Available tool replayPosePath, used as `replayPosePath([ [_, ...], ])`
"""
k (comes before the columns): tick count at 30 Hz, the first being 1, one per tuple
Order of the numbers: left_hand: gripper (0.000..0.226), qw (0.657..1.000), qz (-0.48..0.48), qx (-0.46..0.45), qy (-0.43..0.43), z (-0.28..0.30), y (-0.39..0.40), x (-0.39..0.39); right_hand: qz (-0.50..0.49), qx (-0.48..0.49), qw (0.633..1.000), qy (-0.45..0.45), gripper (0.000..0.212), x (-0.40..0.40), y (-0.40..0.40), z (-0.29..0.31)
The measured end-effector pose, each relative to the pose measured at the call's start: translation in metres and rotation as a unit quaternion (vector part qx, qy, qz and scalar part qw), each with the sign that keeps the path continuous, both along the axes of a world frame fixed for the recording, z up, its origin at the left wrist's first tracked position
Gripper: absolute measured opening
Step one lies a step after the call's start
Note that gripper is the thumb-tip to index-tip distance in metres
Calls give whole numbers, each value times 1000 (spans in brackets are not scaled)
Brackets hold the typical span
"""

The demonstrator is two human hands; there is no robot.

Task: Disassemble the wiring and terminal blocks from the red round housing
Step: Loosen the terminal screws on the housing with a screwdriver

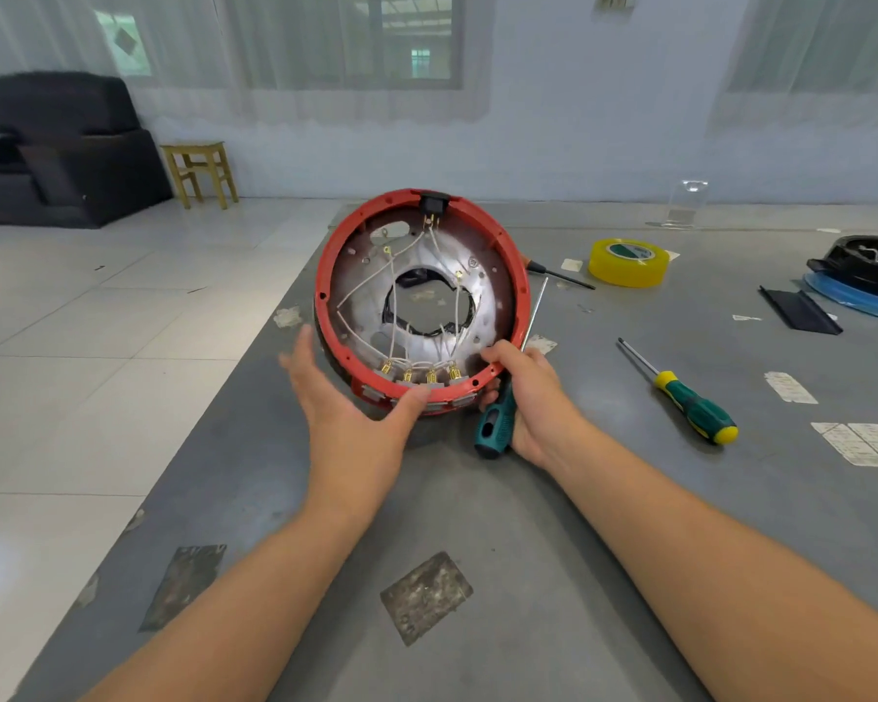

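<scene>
Tilting the red round housing [325, 276] up off the grey table [528, 575], open side toward the camera. Cradling its lower left edge with the left hand [348, 402], fingers spread and relaxed, thumb lying along the rim. Clamping the lower right rim with the right hand [525, 397], while pinning a teal-handled screwdriver [495, 423] in the same curled fingers, its shaft running up beside the housing. Showing, inside, white wires [376, 278] crossing the metal plate to a row of brass-tipped terminal blocks [419, 374] along the near rim, and up to a black socket [434, 201] at the top. Judging by this: still inspecting or positioning, nothing yet freed. Calling next, probably, for steadying the housing with the left hand and bringing the screwdriver tip to the terminal screws. Lying well apart on the table: a second screwdriver [693, 407] with a green-and-yellow handle, and a yellow tape roll [627, 263]. Carrying a green-and-white label on the roll's core, its writing too small to read; no other legible brand.
</scene>
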State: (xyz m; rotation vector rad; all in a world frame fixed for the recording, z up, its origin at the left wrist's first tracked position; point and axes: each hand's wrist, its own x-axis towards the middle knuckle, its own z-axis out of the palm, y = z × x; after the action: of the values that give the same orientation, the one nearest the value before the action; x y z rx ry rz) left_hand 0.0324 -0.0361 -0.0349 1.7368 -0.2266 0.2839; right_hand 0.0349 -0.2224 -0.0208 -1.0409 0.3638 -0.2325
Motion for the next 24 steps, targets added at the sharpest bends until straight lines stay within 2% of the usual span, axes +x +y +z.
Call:
replayPosePath([
  [2, 138, 972, -45, -173, 154, 9, -6, 1, -11, 6, 1000, -8, 39, -1, -2, -3],
  [3, 140, 950, -69, -235, 196, 10, -11, 2, -18, 16, 1000, -16, 37, -1, -3, -6],
  [5, 128, 913, -127, -307, 235, 9, -22, 6, -32, 41, 998, -32, 31, 0, -3, -11],
  [8, 83, 887, -206, -320, 263, 8, -41, 10, -42, 63, 996, -44, 29, 2, -4, -12],
  [11, 66, 863, -198, -367, 286, 2, -47, 14, -36, 63, 997, -40, 31, 3, -3, -13],
  [13, 65, 852, -194, -397, 280, 1, -46, 18, -25, 59, 997, -45, 34, 4, -3, -12],
  [16, 80, 852, -170, -422, 260, 0, -39, 26, 28, 61, 996, -52, 44, 3, -3, -8],
  [18, 87, 851, -152, -438, 245, -1, -34, 32, 58, 83, 994, -44, 34, 3, -4, -9],
  [21, 85, 861, -132, -437, 224, -5, -27, 44, 35, 75, 996, -31, 10, 2, -5, -12],
  [24, 81, 868, -108, -439, 205, -7, -16, 57, 34, 51, 997, -49, 10, -3, -4, -14],
])
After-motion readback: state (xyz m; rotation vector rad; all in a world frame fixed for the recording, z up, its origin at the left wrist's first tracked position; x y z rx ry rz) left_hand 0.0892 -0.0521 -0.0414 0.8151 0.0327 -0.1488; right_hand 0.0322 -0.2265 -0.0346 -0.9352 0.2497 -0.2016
